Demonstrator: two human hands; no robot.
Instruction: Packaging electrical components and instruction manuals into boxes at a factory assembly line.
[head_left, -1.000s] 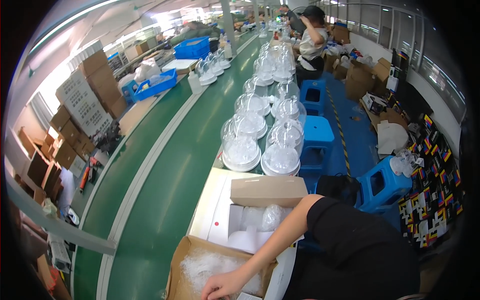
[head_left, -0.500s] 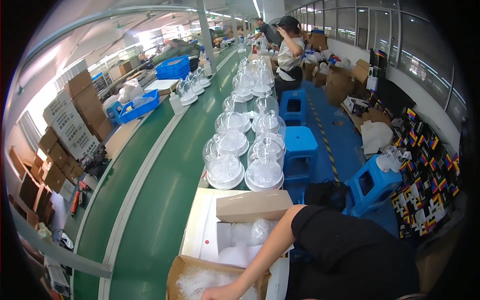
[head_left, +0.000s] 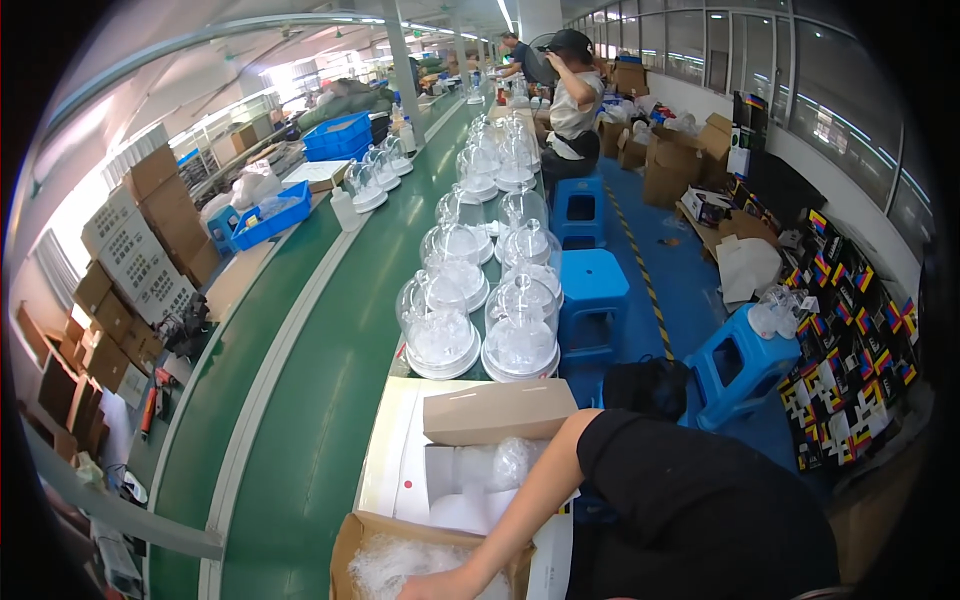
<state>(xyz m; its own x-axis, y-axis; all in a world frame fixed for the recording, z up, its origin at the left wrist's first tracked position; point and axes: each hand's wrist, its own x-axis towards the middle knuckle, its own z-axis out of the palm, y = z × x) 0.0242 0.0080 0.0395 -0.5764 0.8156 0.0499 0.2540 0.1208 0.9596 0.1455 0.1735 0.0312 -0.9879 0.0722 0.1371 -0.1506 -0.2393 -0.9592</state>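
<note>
- Reaching down at the bottom centre of the frame, one bare arm in a black short sleeve (head_left: pixel 680 480) is stretched into an open cardboard box (head_left: pixel 350 535); which arm it is cannot be told.
- The hand (head_left: pixel 440 585) is seen at the lower edge, resting on the crinkled clear plastic wrap (head_left: pixel 400 565) that fills the box; whether the fingers are spread or pinching cannot be told, as they are cut off by the frame edge.
- The other hand is not shown.
- Just above, a white tray (head_left: pixel 400 460) is seen with a closed brown carton (head_left: pixel 497 410) lying across it.
- Higher up, clear glass domes (head_left: pixel 520 335) are lined in two rows beside the green conveyor belt (head_left: pixel 320 380).
- Blue stools (head_left: pixel 590 290) are placed to the right, and a person in a cap (head_left: pixel 572 90) is seen at the top centre.
</note>
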